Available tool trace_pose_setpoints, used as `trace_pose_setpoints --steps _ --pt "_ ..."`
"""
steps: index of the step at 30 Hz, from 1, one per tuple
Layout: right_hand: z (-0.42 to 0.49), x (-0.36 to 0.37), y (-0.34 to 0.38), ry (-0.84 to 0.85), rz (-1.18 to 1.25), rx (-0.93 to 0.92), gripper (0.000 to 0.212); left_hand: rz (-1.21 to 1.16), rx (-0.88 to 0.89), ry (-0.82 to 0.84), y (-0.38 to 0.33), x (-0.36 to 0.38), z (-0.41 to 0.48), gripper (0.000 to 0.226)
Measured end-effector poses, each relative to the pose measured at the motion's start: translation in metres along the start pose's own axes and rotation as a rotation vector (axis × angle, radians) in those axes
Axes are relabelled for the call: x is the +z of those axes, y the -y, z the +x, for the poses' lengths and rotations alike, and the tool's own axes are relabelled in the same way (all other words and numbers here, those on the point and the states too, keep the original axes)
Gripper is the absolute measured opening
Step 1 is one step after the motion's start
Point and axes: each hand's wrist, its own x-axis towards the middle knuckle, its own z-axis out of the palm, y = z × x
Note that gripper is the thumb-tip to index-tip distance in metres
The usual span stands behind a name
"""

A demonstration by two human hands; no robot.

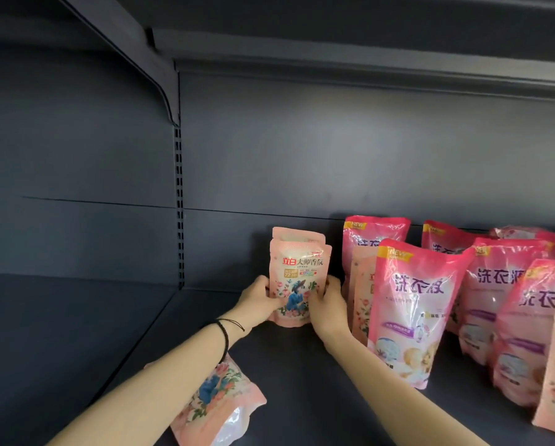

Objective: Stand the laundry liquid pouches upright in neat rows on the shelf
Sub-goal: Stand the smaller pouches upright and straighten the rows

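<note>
Flat floral pouch [218, 400] nearest; upright pale pouch [297, 272] clasped between left hand [258, 300] and right hand [329, 305].

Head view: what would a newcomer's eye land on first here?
The left hand and right hand hold a pale floral pouch upright near the back of the dark shelf. Bright pink pouches stand in rows to its right, and another floral pouch lies flat at the front, under the left forearm.
</note>
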Motion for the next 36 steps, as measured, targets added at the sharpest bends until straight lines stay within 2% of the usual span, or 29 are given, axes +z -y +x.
trace_pose_setpoints --steps 2,4,7,9,11,13,15,17,20,24,26,28,31,34,36 --pt "-0.008 -0.005 0.013 0.053 0.015 -0.105 0.052 0.177 0.040 0.026 -0.002 -0.012 -0.004 0.037" --pt "-0.018 -0.012 0.030 0.052 0.020 -0.217 0.064 0.338 0.078 0.033 -0.006 -0.029 -0.012 0.048" --pt "-0.030 -0.028 0.049 0.014 0.005 -0.286 0.072 0.529 0.183 0.038 -0.011 -0.061 -0.036 0.046" --pt "-0.035 -0.041 0.060 0.028 -0.062 -0.356 0.061 0.706 0.277 0.065 -0.011 -0.081 -0.055 0.037" --pt "-0.038 -0.049 0.072 0.169 -0.355 -0.430 0.036 0.929 0.371 0.117 -0.013 -0.098 -0.076 0.034" --pt "-0.044 -0.049 0.084 0.401 -0.700 -0.412 0.019 1.088 0.425 0.176 -0.013 -0.111 -0.094 0.034" --pt "-0.054 -0.041 0.092 0.590 -0.956 -0.381 0.026 1.212 0.473 0.202 -0.013 -0.120 -0.108 0.033" --pt "-0.067 -0.030 0.098 0.701 -1.159 -0.415 0.033 1.324 0.530 0.202 -0.011 -0.126 -0.120 0.033" --pt "-0.083 -0.014 0.101 0.817 -1.285 -0.454 0.036 1.410 0.617 0.176 -0.005 -0.133 -0.134 0.032" --pt "-0.092 0.014 0.096 0.886 -1.256 -0.404 0.048 1.422 0.588 0.121 0.012 -0.146 -0.150 0.032" --pt "-0.094 0.030 0.091 0.910 -1.181 -0.300 0.055 1.371 0.500 0.098 0.024 -0.150 -0.159 0.037" --pt "-0.095 0.046 0.085 0.914 -1.072 -0.166 0.051 1.339 0.438 0.093 0.037 -0.149 -0.167 0.044" --pt "-0.096 0.061 0.080 0.851 -0.880 -0.027 0.037 1.316 0.382 0.080 0.052 -0.144 -0.176 0.048" --pt "-0.098 0.062 0.081 0.829 -0.603 0.132 0.039 1.272 0.341 0.007 0.060 -0.142 -0.178 0.049" --pt "-0.101 0.055 0.083 0.814 -0.366 0.213 0.032 1.220 0.306 -0.044 0.061 -0.139 -0.177 0.051"
